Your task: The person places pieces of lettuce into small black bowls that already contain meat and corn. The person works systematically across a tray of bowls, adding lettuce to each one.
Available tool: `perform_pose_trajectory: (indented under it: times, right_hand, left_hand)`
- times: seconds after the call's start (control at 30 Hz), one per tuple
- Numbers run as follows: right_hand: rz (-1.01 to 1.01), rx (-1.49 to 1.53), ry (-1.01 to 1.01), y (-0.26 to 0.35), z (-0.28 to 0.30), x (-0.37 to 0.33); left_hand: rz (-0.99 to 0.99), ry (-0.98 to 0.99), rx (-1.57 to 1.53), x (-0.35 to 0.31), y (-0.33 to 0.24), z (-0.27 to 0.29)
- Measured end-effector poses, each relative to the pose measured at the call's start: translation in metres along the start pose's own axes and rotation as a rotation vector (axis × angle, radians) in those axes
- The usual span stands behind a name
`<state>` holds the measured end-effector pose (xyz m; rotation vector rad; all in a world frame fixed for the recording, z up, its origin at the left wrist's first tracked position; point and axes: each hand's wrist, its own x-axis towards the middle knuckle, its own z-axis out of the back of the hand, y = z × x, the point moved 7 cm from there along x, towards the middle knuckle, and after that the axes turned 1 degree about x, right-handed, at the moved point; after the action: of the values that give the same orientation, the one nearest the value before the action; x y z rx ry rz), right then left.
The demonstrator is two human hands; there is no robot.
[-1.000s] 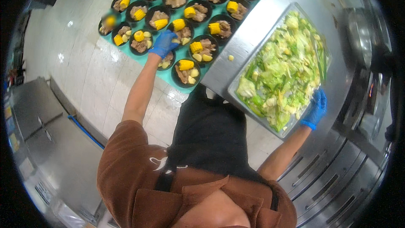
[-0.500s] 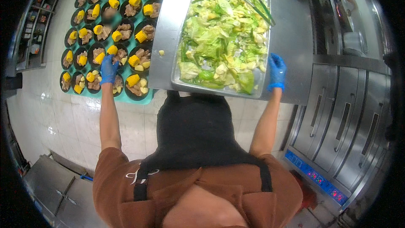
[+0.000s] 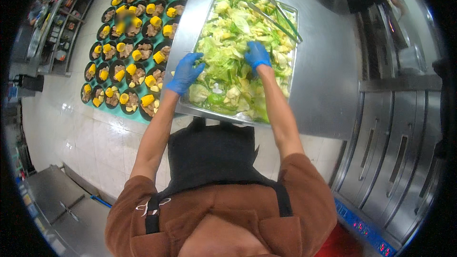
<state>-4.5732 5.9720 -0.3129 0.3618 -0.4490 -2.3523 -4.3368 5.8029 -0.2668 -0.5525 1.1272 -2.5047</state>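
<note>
left hand (image 3: 186, 73) spread at tray (image 3: 214, 113) edge; right hand (image 3: 258, 54) at cabbage (image 3: 226, 50), grip unclear from here. risk: overfull scoop could shed leaves.

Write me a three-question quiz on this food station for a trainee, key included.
1. True or false: the tongs lie on the greens, held by neither the left hand nor the right hand.
2. Which yellow food sits in the black bowls? A) lemon B) corn C) banana
3. Fill in: the tray of greens is to the ____ of the bowls.

Key: 1. True. 2. B. 3. Right.
</note>
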Motion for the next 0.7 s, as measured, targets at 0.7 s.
perform_pose_trajectory:
  times: [0.7]
  right_hand:
    - [0.114, -0.011, -0.449, -0.132, 0.067, 0.028]
  left_hand:
    - [0.134, 0.403, 0.543, 0.155, 0.025, -0.137]
